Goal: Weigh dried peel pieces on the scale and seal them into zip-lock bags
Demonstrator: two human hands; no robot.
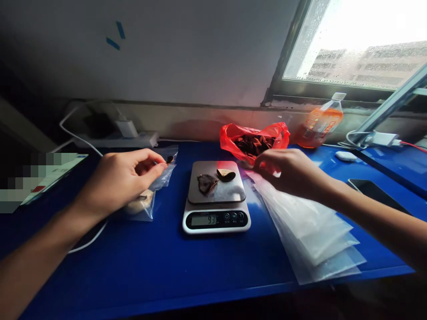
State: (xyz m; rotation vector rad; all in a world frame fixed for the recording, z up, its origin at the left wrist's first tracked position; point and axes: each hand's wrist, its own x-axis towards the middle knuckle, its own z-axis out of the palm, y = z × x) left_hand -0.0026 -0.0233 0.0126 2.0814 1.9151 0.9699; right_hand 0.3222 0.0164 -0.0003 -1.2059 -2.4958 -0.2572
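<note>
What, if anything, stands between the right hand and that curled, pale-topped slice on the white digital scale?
Nothing visible stands between the right hand and the curled, pale-topped slice, which lies uncovered on the white digital scale. The red plastic bag sits farther back; the translucent plastic bags lie to the scale's right.

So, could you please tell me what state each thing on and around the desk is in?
scale: on, reading 9.3, dark pieces on it
red bag: open, dark slices inside
stacked clear bags: flat, fanned out
near small clear bag: pale piece inside, sealing unclear
drink bottle: capped
phone: lying flat, screen dark
small white case: looks shut
left charger: plugged into the power strip
window: wet with drops
</note>
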